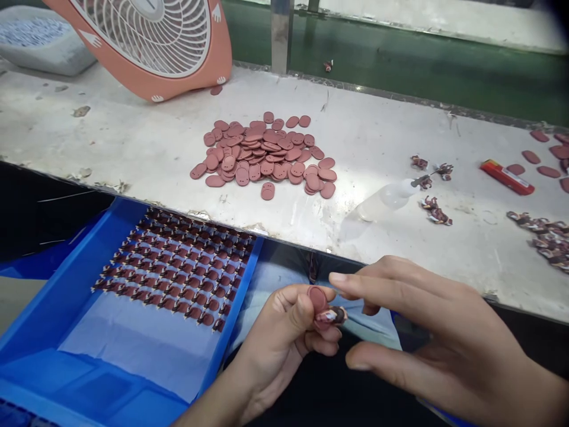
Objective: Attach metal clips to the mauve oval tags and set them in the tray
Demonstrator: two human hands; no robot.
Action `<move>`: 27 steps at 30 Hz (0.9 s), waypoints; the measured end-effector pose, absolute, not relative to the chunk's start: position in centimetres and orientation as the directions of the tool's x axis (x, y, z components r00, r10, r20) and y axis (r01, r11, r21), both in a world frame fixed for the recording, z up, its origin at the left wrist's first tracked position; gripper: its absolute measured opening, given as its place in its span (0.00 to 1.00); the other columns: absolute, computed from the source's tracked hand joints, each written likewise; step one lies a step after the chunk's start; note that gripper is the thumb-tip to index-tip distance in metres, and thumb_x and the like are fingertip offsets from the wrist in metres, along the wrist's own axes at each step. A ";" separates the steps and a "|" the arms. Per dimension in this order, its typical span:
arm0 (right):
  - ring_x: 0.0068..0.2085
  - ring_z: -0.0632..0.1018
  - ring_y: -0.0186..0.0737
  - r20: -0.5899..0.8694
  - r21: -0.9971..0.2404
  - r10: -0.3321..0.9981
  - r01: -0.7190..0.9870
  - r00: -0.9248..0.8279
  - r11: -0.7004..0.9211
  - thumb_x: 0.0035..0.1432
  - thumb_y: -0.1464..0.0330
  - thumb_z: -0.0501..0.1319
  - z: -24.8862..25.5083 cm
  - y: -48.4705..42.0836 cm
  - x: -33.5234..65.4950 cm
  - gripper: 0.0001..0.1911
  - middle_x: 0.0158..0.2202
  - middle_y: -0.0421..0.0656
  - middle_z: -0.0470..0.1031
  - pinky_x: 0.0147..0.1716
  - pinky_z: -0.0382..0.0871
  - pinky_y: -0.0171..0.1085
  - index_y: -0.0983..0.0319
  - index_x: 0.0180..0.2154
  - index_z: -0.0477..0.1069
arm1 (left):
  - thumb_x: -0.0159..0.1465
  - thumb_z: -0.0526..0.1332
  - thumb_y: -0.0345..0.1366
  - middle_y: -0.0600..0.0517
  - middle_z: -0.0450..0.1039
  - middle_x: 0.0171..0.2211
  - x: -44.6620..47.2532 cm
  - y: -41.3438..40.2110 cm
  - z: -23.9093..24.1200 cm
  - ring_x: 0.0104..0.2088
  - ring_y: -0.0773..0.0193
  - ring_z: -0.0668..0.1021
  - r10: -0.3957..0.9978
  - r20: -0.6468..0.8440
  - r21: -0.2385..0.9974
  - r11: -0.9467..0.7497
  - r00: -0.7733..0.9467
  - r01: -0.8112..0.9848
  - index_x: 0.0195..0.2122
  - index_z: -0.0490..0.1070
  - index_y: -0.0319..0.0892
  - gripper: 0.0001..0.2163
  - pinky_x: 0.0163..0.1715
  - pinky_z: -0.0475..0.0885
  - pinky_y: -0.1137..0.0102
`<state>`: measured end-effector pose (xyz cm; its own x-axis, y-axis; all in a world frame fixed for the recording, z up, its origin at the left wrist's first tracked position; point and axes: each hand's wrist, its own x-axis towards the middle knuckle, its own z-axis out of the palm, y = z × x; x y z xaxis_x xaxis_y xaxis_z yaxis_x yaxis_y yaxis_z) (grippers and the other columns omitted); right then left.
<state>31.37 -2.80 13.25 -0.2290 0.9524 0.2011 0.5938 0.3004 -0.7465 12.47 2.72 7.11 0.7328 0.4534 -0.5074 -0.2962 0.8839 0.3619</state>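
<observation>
Pinching the oval plate (318,298) upright, left hand (284,338) fingers closed; right hand (438,341) spread.

An orange fan (151,44) is standing on the worktable (133,142); a red lighter (507,177) is lying near a clear bottle (386,198).

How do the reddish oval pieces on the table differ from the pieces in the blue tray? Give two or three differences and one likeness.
1. The oval pieces on the table lie in a loose, overlapping heap; the pieces in the blue tray sit in neat rows.
2. The table pieces are plain flat ovals; the tray pieces have dark parts attached.
3. The table pieces look lighter.
Both share a reddish-brown colour.
</observation>
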 end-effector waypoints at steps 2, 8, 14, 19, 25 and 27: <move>0.40 0.76 0.33 0.231 -0.769 0.958 0.572 -0.170 0.287 0.66 0.72 0.64 12.9 -2.7 31.1 0.19 0.41 0.41 0.74 0.39 0.74 0.29 0.59 0.57 0.68 | 0.58 0.72 0.46 0.53 0.76 0.27 12.4 2.8 6.8 0.26 0.72 0.77 0.448 -0.505 0.339 0.889 0.738 -0.307 0.33 0.81 0.40 0.13 0.27 0.75 0.80; 0.34 0.75 0.29 0.222 -0.824 0.968 0.509 -0.116 0.250 0.65 0.75 0.64 11.8 -2.3 30.3 0.16 0.36 0.39 0.75 0.34 0.72 0.27 0.59 0.54 0.73 | 0.54 0.72 0.53 0.53 0.74 0.25 12.4 3.4 6.9 0.24 0.73 0.75 0.456 -0.482 0.380 0.878 0.748 -0.290 0.30 0.80 0.38 0.20 0.25 0.76 0.80; 0.33 0.75 0.30 0.220 -0.840 0.967 0.480 -0.128 0.254 0.65 0.75 0.64 11.4 -1.6 30.0 0.13 0.33 0.38 0.75 0.31 0.71 0.29 0.60 0.51 0.74 | 0.54 0.72 0.54 0.50 0.77 0.29 12.2 3.7 6.9 0.26 0.71 0.76 0.485 -0.471 0.435 0.854 0.737 -0.284 0.30 0.81 0.39 0.20 0.25 0.76 0.79; 0.30 0.76 0.29 0.287 -0.815 0.953 0.497 -0.101 0.298 0.65 0.75 0.63 11.2 -1.0 29.5 0.10 0.30 0.38 0.74 0.30 0.71 0.27 0.62 0.47 0.76 | 0.54 0.67 0.61 0.46 0.79 0.31 12.0 4.1 6.2 0.28 0.66 0.78 0.487 -0.470 0.447 0.850 0.736 -0.278 0.42 0.82 0.39 0.29 0.22 0.77 0.77; 0.29 0.74 0.33 0.589 -0.462 0.808 0.812 -0.018 0.355 0.60 0.81 0.65 9.1 -0.5 27.7 0.13 0.31 0.42 0.75 0.28 0.72 0.32 0.66 0.46 0.74 | 0.51 0.76 0.49 0.56 0.74 0.27 11.8 3.9 6.5 0.22 0.72 0.72 0.824 -0.464 0.700 0.566 0.324 -0.437 0.36 0.78 0.43 0.18 0.19 0.71 0.78; 0.29 0.74 0.35 0.655 -0.387 0.754 0.831 -0.057 0.399 0.58 0.83 0.66 8.5 -0.1 27.0 0.17 0.31 0.43 0.75 0.28 0.72 0.34 0.68 0.49 0.73 | 0.46 0.79 0.43 0.58 0.72 0.25 11.7 3.9 7.0 0.22 0.72 0.70 0.890 -0.401 0.788 0.457 0.219 -0.413 0.31 0.77 0.43 0.17 0.21 0.69 0.78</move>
